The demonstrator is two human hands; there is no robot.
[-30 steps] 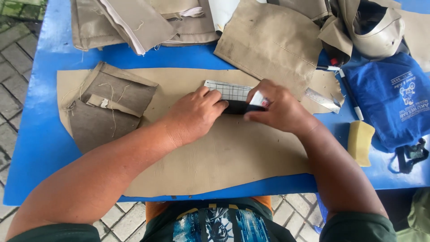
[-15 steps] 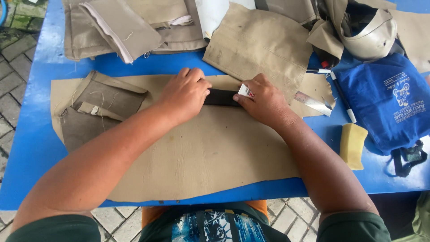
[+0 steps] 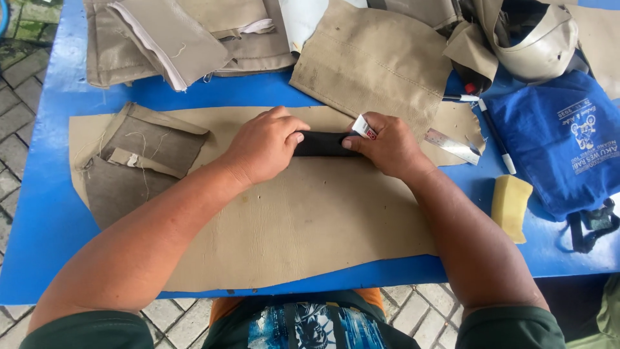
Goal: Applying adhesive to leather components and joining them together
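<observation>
Black strip (image 3: pixel 321 143) now gripped by both hands (image 3: pixel 261 145) (image 3: pixel 386 145), ruler no longer visible vs 1s ago.

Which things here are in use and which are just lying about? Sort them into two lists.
In use:
left hand and right hand, both on the black strip
small white tube in the right hand
large tan sheet underneath

Lying about:
metal ruler
yellow sponge
blue bag
marker pen
folded tan pieces
</observation>
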